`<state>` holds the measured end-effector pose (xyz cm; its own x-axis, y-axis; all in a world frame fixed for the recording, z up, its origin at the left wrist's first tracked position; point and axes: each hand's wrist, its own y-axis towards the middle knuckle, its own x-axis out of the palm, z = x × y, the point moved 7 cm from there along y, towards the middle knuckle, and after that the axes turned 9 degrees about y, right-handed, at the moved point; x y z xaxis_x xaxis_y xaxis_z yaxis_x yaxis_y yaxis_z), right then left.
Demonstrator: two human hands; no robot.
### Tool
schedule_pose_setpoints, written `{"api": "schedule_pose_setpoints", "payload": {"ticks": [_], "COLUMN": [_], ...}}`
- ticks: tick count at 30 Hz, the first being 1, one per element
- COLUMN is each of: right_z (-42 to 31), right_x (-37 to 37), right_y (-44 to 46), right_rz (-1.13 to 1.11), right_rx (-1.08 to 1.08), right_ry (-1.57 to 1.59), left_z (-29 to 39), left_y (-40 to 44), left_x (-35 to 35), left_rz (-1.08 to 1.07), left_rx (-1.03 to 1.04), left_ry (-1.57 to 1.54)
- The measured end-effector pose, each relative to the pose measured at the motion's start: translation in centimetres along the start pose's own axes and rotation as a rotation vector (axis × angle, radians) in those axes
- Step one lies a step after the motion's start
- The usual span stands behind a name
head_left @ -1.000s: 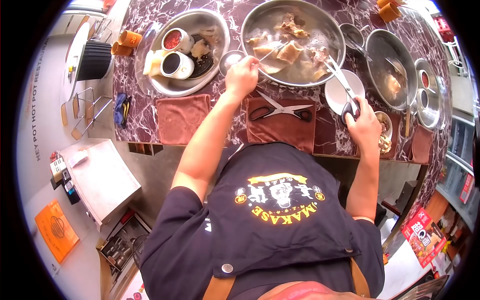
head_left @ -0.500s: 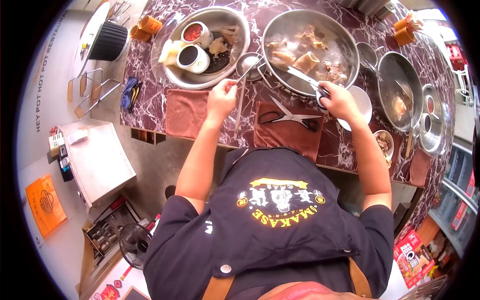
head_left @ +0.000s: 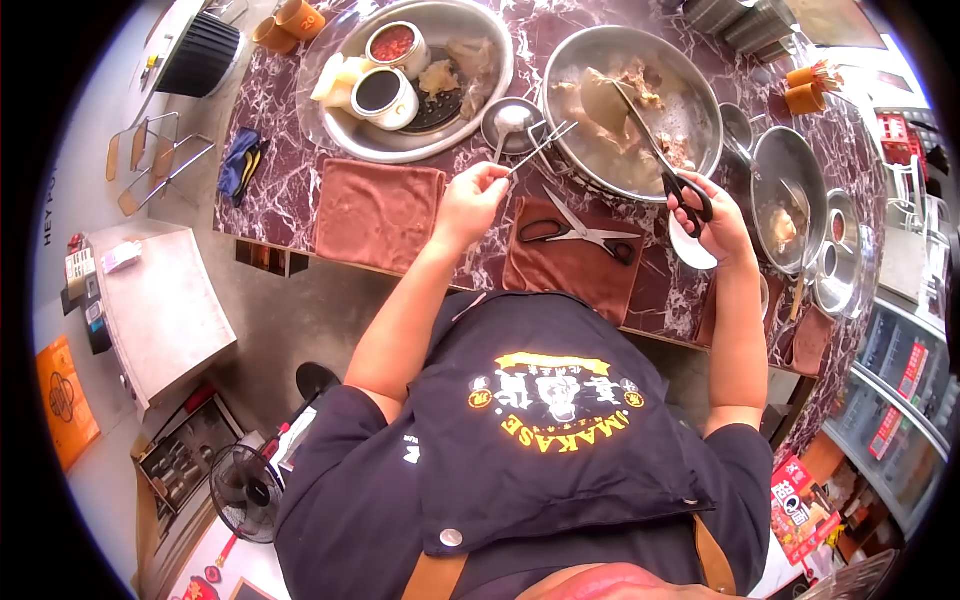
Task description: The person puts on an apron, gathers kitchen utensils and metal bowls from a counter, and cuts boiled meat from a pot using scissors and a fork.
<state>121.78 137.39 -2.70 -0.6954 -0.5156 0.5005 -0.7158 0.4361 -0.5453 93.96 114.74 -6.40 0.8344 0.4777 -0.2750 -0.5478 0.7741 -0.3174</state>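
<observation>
A slim metal fork (head_left: 545, 147) with two prongs is pinched in my left hand (head_left: 472, 208), its tip just short of the pot's left rim. My right hand (head_left: 718, 225) has its fingers in the black handles of a pair of scissors (head_left: 652, 138). The blades reach over the wide steel pot (head_left: 716, 140) and seem to meet a large pale piece of meat (head_left: 605, 105); whether they cut into it I cannot tell. More meat chunks (head_left: 640, 82) lie in the steaming broth. A second pair of scissors (head_left: 583, 235) rests spread on a folded brown cloth (head_left: 560, 275).
A steel basin (head_left: 505, 50) holds two white pots. Between basin and pot sits a ladle (head_left: 512, 125). Another brown cloth (head_left: 375, 210) lies at left. Right of the big pot are a white bowl (head_left: 690, 248) and a smaller pan (head_left: 822, 190).
The scissors' blades have swung from pointing left to pointing up and away, deeper over the pot. My left hand has moved right, bringing the fork toward the rim. The view has shifted slightly.
</observation>
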Motion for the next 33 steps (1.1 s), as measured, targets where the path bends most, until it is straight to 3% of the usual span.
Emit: {"api": "schedule_pose_setpoints", "payload": {"ticks": [3, 6, 11, 15, 17, 21, 24, 25, 27, 28, 29, 31, 33], "right_z": [-0.5, -0.3, 1.3, 6.3, 7.5, 7.9, 6.5, 6.0, 3.7, 1.7, 0.7, -1.1, -2.1], "right_x": [1.0, 3.4, 6.1, 5.0, 4.7, 3.9, 3.6, 2.9, 3.6, 7.6, 9.9, 12.4, 11.9], "right_y": [0.1, -0.2, 0.0, 1.6, 2.0, 0.6, -2.4, -3.2, -5.3, -6.3, -6.5, -5.4, -3.4], "right_rz": [0.058, 0.067, 0.054, -0.095, -0.092, 0.082, 0.383, 0.386, 0.568, 0.700, 0.676, 0.586, 0.505], "right_rx": [-0.058, -0.086, -0.101, 0.053, 0.092, 0.054, -0.035, -0.052, -0.299, -0.223, -0.448, -0.617, -0.578], "right_ry": [-0.010, 0.030, 0.167, 0.640, 0.697, 0.593, 0.112, -0.193, -1.059, -1.384, -1.614, -1.829, -1.966], "left_z": [0.1, 1.4, 0.4, -2.4, -4.1, -2.7, -2.9, -2.9, -2.3, -2.1, -1.7, -0.1, -0.1], "left_y": [2.0, 3.6, 6.3, 8.3, 9.8, 9.4, 9.3, 9.3, 9.6, 9.6, 9.4, 9.4, 9.7], "left_x": [-0.9, -2.4, -3.2, 0.3, 3.0, 3.1, 2.8, 2.9, 2.6, 2.4, 2.2, 2.1, 2.4], "left_rz": [-0.030, -0.035, -0.121, -0.180, -0.135, -0.110, -0.113, -0.122, -0.083, -0.051, -0.052, -0.048, -0.030], "left_rx": [0.030, 0.110, 0.073, 0.073, 0.050, 0.042, 0.045, 0.027, 0.070, 0.107, 0.101, 0.136, 0.159], "left_ry": [-0.040, 0.163, 0.155, -0.178, -0.384, -0.251, -0.219, -0.230, -0.166, -0.098, -0.093, 0.030, 0.058]}}
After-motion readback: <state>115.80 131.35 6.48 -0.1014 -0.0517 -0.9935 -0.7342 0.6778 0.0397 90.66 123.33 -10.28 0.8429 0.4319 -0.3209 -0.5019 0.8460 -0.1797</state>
